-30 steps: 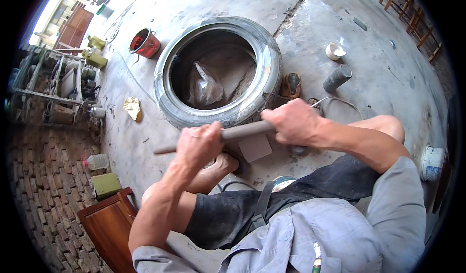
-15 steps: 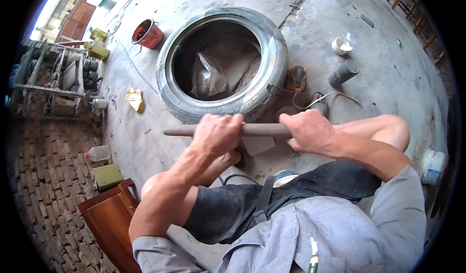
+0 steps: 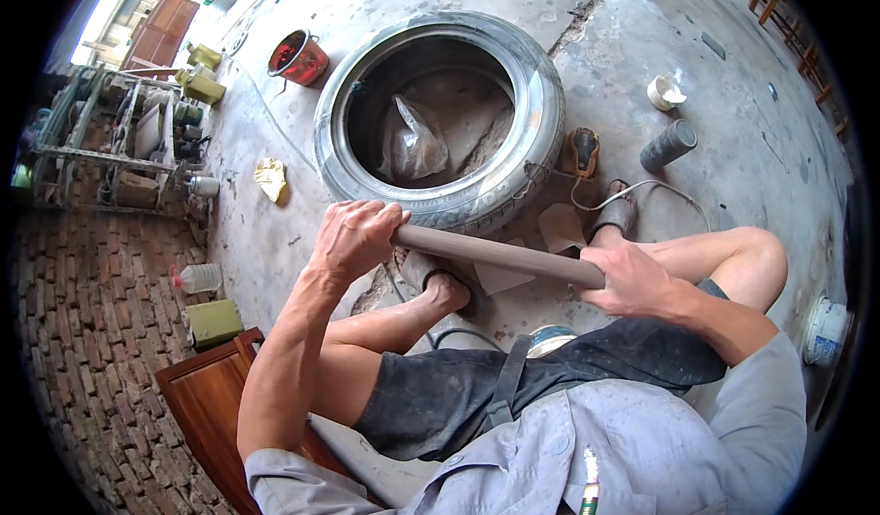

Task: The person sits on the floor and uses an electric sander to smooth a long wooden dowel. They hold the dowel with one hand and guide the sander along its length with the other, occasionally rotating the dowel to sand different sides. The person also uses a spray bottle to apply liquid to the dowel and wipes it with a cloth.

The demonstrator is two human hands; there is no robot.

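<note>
A grey-brown rounded wooden rod (image 3: 500, 254) spans between my hands, tilted down toward the right. Closed around its left end is my left hand (image 3: 356, 238), just at the tyre's near edge. My right hand (image 3: 628, 279) grips the other end, lower and over my lap side. Beyond the rod a worn tyre (image 3: 543, 103) lies flat on the floor, with a clear plastic bag (image 3: 414, 144) inside its ring. Pale flat sheets (image 3: 504, 272) rest on the floor beneath the rod, partly covered by it.
Right of the tyre are a corded power tool (image 3: 584, 151), a dark cylinder (image 3: 668, 145) and a small white tub (image 3: 665, 93). A red bucket (image 3: 299, 58) stands beyond its left side. A cluttered rack (image 3: 110, 153) and wooden panel (image 3: 206, 396) are at left.
The rod has gone from nearly level to slanting down rightward. My left hand has shifted left and slightly up; my right hand has moved right and down. The view has shifted slightly.
</note>
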